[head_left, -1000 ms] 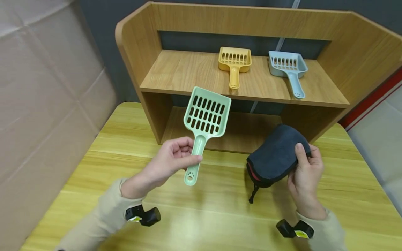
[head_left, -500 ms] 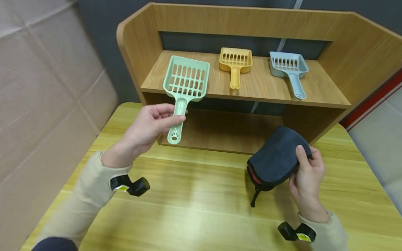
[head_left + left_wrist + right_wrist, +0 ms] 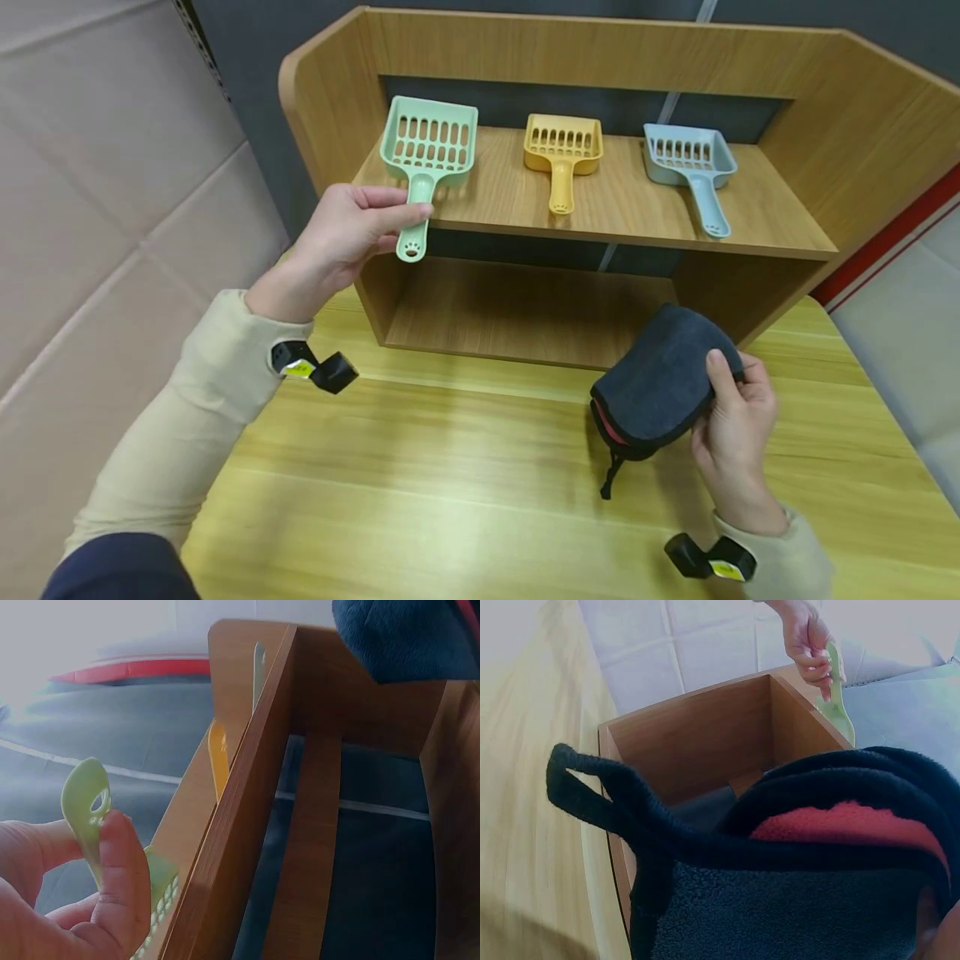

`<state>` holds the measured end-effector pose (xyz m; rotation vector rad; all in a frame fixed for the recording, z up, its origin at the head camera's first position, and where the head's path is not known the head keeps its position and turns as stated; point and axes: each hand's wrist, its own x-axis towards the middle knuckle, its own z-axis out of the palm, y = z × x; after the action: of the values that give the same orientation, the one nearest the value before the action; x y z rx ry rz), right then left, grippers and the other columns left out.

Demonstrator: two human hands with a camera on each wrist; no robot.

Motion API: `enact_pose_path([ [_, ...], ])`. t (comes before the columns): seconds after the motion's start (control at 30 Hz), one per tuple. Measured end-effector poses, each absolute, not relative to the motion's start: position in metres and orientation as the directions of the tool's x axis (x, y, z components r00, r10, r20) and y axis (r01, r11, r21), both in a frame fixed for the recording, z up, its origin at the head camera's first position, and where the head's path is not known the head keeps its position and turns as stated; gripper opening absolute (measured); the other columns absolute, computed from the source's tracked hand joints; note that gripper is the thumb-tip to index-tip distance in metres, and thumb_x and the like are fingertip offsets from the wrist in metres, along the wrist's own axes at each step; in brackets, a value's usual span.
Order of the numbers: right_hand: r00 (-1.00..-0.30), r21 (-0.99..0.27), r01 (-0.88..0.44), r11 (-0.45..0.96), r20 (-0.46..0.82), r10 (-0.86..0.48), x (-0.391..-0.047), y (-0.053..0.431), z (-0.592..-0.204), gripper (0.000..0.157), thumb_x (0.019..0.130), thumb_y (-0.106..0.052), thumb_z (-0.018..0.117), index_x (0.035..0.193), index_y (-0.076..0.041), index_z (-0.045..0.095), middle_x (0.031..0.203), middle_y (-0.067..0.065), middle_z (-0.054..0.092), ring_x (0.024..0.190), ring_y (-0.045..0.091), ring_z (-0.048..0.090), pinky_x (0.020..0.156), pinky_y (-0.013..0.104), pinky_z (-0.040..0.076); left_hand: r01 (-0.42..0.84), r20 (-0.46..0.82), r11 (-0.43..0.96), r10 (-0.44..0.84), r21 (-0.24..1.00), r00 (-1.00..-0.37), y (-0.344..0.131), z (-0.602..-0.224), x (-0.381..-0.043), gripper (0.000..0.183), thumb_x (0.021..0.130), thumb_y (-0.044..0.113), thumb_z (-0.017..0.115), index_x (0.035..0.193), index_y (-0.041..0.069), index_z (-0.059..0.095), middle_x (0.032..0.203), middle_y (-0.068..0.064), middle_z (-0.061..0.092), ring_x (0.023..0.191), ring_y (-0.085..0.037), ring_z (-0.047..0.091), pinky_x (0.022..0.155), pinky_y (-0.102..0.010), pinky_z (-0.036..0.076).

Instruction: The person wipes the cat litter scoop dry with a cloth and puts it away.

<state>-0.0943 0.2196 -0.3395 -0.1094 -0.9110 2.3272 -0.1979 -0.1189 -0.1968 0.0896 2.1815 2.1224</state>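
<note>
In the head view my left hand (image 3: pixel 333 237) pinches the handle of a pale green litter scoop (image 3: pixel 429 142). The scoop's slotted head is over the left part of the upper shelf; whether it touches the board I cannot tell. A yellow litter scoop (image 3: pixel 562 146) and a light blue litter scoop (image 3: pixel 690 158) lie to its right, handles toward me. My right hand (image 3: pixel 735 433) grips a folded dark cloth (image 3: pixel 663 375) with black edging, a red inner layer and a hanging loop. In the right wrist view this cloth (image 3: pixel 795 915) fills the lower half.
A two-level wooden shelf unit (image 3: pixel 600 242) stands at the back of the wood-grain table (image 3: pixel 420 467). Its tall side panels (image 3: pixel 326 108) flank the upper board. A pale padded wall (image 3: pixel 112 208) rises on the left, and a red strip (image 3: pixel 892 237) runs along the right.
My left hand has carried the green scoop from above the table up and to the left, over the upper shelf beside the yellow one. The right hand and cloth have barely moved.
</note>
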Motion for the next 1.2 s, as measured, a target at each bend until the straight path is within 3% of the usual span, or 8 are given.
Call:
enact_pose_path([
  [0.13, -0.801, -0.646, -0.52, -0.559, 0.141, 0.582, -0.094, 0.22, -0.34, 0.006, 0.084, 0.011, 0.06, 0.082, 0.009, 0.054, 0.075, 0.017, 0.061, 0.057, 0.021, 0.064, 0.048, 0.025, 0.053, -0.045, -0.055, 0.086, 0.117, 0.995, -0.992, -0.12, -0.19, -0.207, 0.014, 0.082, 0.012, 0.072, 0.092, 0.003, 0.071, 0.1, 0.0, 0.061, 0.067, -0.003, 0.057, 0.068, -0.02, 0.05],
  [0.27, -0.801, -0.656, -0.515, -0.552, 0.138, 0.583, -0.093, 0.22, -0.34, 0.007, 0.084, 0.011, 0.06, 0.082, 0.009, 0.054, 0.076, 0.017, 0.061, 0.058, 0.021, 0.065, 0.049, 0.025, 0.054, -0.079, -0.086, 0.063, 0.122, 0.995, -0.989, -0.119, -0.186, -0.216, 0.003, 0.081, 0.01, 0.072, 0.081, 0.007, 0.071, 0.079, 0.002, 0.066, 0.061, -0.005, 0.059, 0.061, -0.019, 0.05],
  [0.37, -0.802, -0.661, -0.512, -0.549, 0.139, 0.581, -0.093, 0.22, -0.34, 0.007, 0.084, 0.011, 0.06, 0.082, 0.009, 0.054, 0.076, 0.017, 0.061, 0.059, 0.022, 0.065, 0.05, 0.025, 0.054, -0.107, -0.113, 0.059, 0.118, 0.993, -0.986, -0.119, -0.184, -0.223, 0.006, 0.081, 0.009, 0.073, 0.075, 0.008, 0.07, 0.068, 0.001, 0.067, 0.059, -0.007, 0.059, 0.058, -0.019, 0.05],
  [0.77, -0.818, -0.684, -0.485, -0.545, 0.136, 0.558, -0.09, 0.217, -0.34, 0.007, 0.084, 0.011, 0.06, 0.08, 0.008, 0.054, 0.073, 0.016, 0.062, 0.055, 0.021, 0.065, 0.047, 0.025, 0.053, -0.19, -0.198, 0.074, 0.116, 0.979, -0.973, -0.118, -0.175, -0.235, 0.006, 0.079, 0.007, 0.074, 0.077, 0.004, 0.07, 0.069, -0.001, 0.065, 0.058, -0.009, 0.061, 0.058, -0.021, 0.053],
  [1.2, -0.822, -0.695, -0.47, -0.545, 0.118, 0.557, -0.09, 0.215, -0.339, 0.008, 0.084, 0.011, 0.06, 0.08, 0.007, 0.054, 0.072, 0.015, 0.062, 0.054, 0.02, 0.064, 0.045, 0.025, 0.052, -0.25, -0.276, 0.249, 0.075, 0.936, -0.958, -0.117, -0.167, -0.245, 0.013, 0.079, 0.015, 0.075, 0.082, 0.006, 0.067, 0.066, 0.0, 0.065, 0.052, -0.008, 0.058, 0.047, -0.016, 0.047],
])
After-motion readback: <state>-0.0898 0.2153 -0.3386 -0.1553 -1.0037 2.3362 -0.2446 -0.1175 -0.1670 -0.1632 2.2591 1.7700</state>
